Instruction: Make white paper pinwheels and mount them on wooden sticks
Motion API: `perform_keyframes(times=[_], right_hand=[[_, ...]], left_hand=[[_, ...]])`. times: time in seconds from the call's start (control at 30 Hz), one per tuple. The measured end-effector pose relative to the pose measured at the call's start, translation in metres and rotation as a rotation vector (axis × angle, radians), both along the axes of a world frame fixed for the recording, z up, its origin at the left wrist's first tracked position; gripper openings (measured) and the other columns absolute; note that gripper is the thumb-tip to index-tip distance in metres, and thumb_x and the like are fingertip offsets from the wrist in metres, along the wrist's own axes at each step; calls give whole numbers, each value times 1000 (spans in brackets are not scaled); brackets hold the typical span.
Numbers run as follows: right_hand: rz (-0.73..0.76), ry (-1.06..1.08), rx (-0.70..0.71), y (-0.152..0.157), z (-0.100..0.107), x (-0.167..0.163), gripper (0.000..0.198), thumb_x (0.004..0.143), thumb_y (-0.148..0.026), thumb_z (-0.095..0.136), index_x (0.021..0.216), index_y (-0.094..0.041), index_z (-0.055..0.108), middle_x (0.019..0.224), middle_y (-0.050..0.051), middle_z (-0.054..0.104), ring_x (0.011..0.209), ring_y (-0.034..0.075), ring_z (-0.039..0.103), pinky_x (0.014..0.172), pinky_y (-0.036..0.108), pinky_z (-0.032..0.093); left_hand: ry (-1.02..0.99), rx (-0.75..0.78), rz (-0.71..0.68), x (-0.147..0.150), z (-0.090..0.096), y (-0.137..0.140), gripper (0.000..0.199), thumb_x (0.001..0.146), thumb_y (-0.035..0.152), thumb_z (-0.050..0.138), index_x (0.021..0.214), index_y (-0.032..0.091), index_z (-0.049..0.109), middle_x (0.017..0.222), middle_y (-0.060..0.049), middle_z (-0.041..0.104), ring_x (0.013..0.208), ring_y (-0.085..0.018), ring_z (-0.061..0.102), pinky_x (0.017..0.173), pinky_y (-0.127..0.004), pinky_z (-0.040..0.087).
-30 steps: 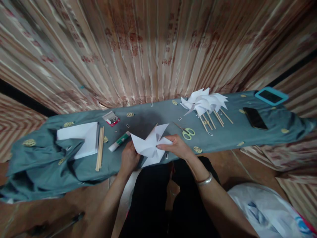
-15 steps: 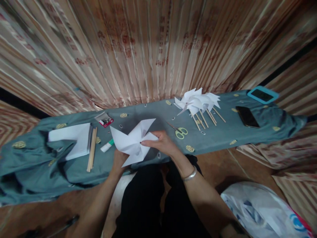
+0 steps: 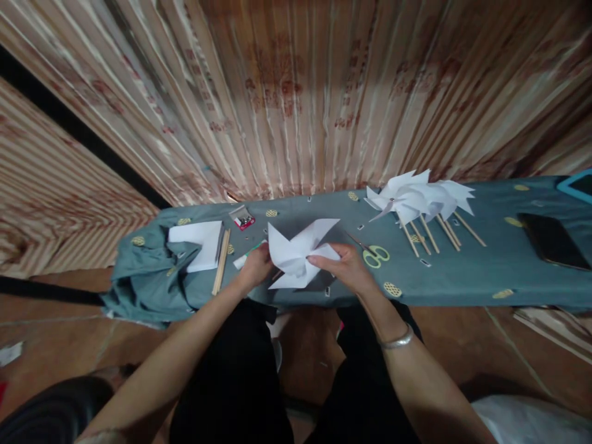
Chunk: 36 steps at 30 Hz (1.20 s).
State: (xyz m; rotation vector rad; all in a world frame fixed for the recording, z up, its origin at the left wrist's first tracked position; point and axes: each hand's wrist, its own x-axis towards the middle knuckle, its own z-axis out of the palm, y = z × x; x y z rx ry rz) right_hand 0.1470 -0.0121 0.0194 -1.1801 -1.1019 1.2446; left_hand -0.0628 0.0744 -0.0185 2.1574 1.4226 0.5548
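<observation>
A white paper pinwheel [image 3: 298, 262] is held above the cloth-covered table, its blades spread. My right hand [image 3: 346, 265] is closed on it, with the thumb at its middle and the fingers behind the right-hand blade. Left of the paper, my left hand [image 3: 256, 266] has its fingers curled closed. A short brownish length, which looks like a wooden stick, shows between that hand and the paper; the rest is hidden. Partly covered by my left hand lies a glue stick [image 3: 239, 263]. Green-handled scissors [image 3: 375, 255] rest just beyond my right hand.
On the table [image 3: 333, 206], finished pinwheels [image 3: 416, 196] on sticks lie at the right, near a black phone [image 3: 552, 239] and a blue-framed device [image 3: 578, 186]. Toward the left are folded white paper [image 3: 210, 240], loose wooden sticks [image 3: 222, 262] and a small red box [image 3: 243, 219].
My view has swung left, so the table things appear farther right. My left hand has come out from behind the pinwheel's lower blade to its left side. My right hand keeps its hold.
</observation>
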Motion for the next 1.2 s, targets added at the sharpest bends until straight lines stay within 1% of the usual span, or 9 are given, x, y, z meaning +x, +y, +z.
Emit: perform_keyframes(times=[0.07,0.13,0.27,0.43,0.57,0.67,0.73,0.9,1.2], right_hand=[[-42,-34,18,-1,-2,3,28,62,-44,81,67,-17,73,65,0,68,61,13,56,60,26,45],[-69,-86,28,-2,-3,4,27,64,-44,80,66,-18,73,65,0,69,61,13,57,60,26,46],[-101,-191,29,-1,-6,4,27,68,-46,78,69,-20,74,66,0,70,59,14,59,59,27,48],[-146,-243,40,3,-15,1,29,68,-49,76,69,-20,75,67,2,73,59,17,62,58,28,50],[-175,-256,37,7,-19,0,29,67,-49,76,73,-20,76,70,3,75,60,18,63,57,29,51],[-174,-248,40,9,-19,-2,25,67,-45,77,73,-20,77,69,3,75,61,18,64,58,30,52],[-170,-240,39,9,-18,-5,22,67,-42,77,72,-20,76,68,2,74,61,17,64,59,29,52],[-158,-206,31,9,-17,-10,21,67,-40,77,71,-20,76,68,2,73,61,16,62,58,29,51],[-136,-154,-20,9,-19,-11,25,64,-41,79,75,-19,76,69,2,73,61,16,60,59,29,50]], left_hand=[[-182,-91,47,1,9,0,30,86,33,51,96,15,72,95,-10,76,94,-24,71,81,-34,56],[-724,-368,165,8,16,-7,41,84,45,52,101,11,69,95,-14,75,95,-27,71,81,-38,56],[-944,-475,96,33,23,-31,58,88,62,40,112,16,65,103,-9,74,105,-27,68,88,-39,55],[-1270,-656,4,45,22,-43,69,73,76,58,102,14,71,102,-11,75,123,-34,58,103,-42,48],[-1227,-696,-24,36,23,-40,75,67,80,61,93,11,73,90,-13,75,111,-35,64,94,-43,53],[-1030,-667,10,32,23,-37,56,55,59,83,81,11,74,77,-8,75,81,-27,70,77,-38,56],[-956,-602,65,34,22,-36,44,51,44,88,78,11,74,76,-6,75,72,-22,69,73,-35,56],[-940,-449,148,39,17,-34,28,55,32,83,74,13,75,72,-4,75,65,-18,67,64,-30,55],[-948,-454,178,38,16,-35,28,55,28,82,78,12,77,76,-5,77,68,-19,70,68,-30,58]])
